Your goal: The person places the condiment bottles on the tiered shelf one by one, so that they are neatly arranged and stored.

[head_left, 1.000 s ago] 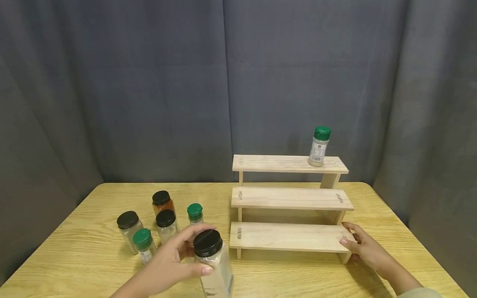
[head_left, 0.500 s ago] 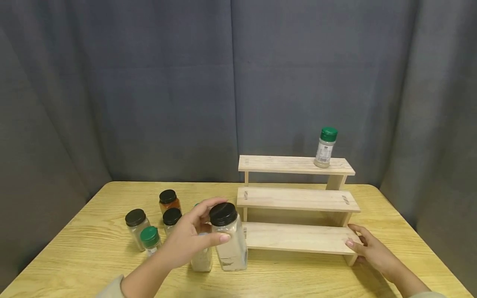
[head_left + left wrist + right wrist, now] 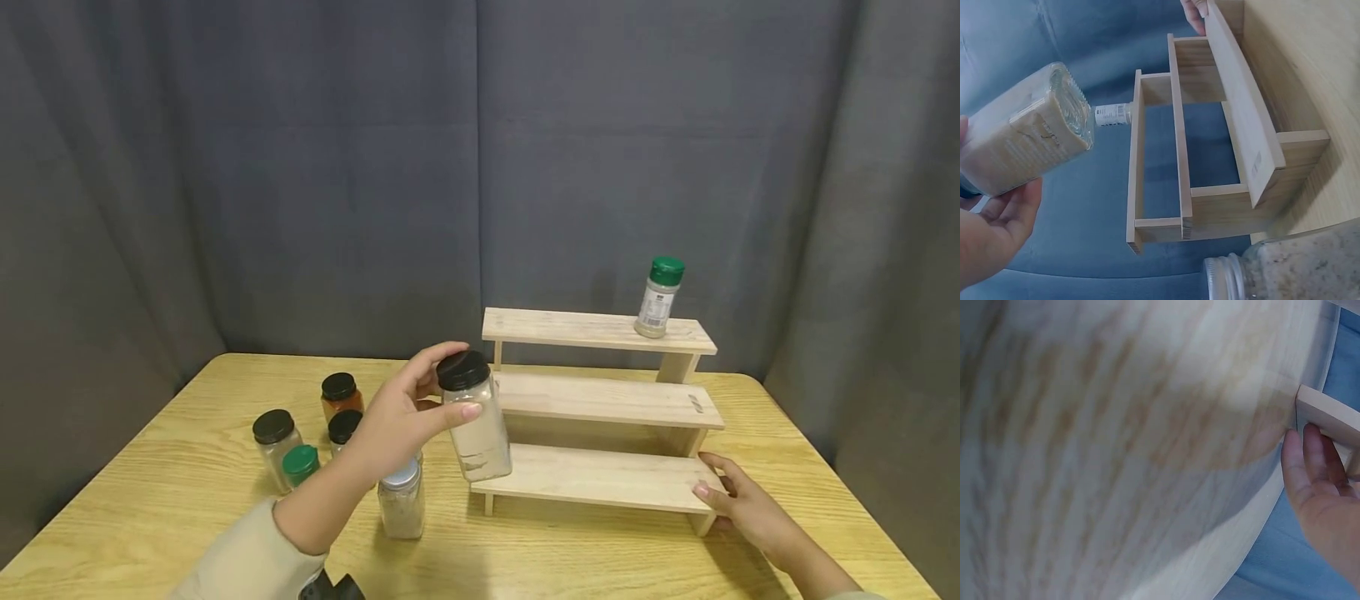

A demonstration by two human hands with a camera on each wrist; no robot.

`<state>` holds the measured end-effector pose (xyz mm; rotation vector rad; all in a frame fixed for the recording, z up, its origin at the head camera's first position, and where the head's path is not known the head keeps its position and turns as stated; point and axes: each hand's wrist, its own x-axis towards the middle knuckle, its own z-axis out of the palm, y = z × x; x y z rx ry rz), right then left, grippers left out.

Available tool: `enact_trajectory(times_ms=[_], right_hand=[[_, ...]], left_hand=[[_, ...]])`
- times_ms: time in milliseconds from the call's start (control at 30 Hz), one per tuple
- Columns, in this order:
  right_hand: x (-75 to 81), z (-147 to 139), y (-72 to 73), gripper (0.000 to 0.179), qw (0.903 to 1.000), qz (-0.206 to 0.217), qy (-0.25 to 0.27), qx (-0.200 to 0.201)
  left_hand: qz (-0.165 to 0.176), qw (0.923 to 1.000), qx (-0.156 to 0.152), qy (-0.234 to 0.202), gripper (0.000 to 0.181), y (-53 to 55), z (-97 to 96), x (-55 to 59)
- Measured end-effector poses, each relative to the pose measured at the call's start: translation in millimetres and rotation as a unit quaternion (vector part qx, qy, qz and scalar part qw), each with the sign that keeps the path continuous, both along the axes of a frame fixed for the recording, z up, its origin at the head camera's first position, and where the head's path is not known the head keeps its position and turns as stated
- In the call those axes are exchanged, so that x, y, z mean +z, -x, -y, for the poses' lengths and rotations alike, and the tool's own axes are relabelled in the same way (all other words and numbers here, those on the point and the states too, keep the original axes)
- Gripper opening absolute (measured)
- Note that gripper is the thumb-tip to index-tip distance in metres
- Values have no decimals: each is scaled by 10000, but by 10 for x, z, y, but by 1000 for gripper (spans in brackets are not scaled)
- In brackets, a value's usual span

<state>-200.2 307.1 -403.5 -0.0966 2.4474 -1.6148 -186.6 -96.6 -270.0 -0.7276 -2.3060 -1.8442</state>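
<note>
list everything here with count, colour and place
Table: 1, yellowish wood, foreground
Curtain: 1, grey-blue, behind table
Rack: 1, pale wood, three tiers, table's right
Green-lid bottles: 2, rack's top tier and table's left
Orange jar: 1, black lid, table's left
Clear jars: 2, black lids, table's left
Silver-lid jar: 1, speckled, left of rack
Held jar: 1, black lid, pale contents, above table
Dark object: 1, black, bottom edge
Sleeves: 2, beige, both arms
Left hand: 1, bare, gripping held jar
Right hand: 1, bare, gripping rack
</note>
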Motion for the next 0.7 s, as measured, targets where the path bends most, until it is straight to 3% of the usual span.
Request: enact_trajectory(times_ms=[200, 367, 700], right_hand=[[6, 1, -5, 62, 10000, 30, -25, -61], [11, 19, 3, 62, 10000, -6, 33, -77], [-3, 7, -3, 62, 9998, 1, -136, -118]], left_hand=[[139, 9997, 222, 21, 56, 112, -55, 71], [53, 9993, 362, 11, 55, 226, -107, 121], [51, 9996, 268, -34, 57, 371, -243, 204]])
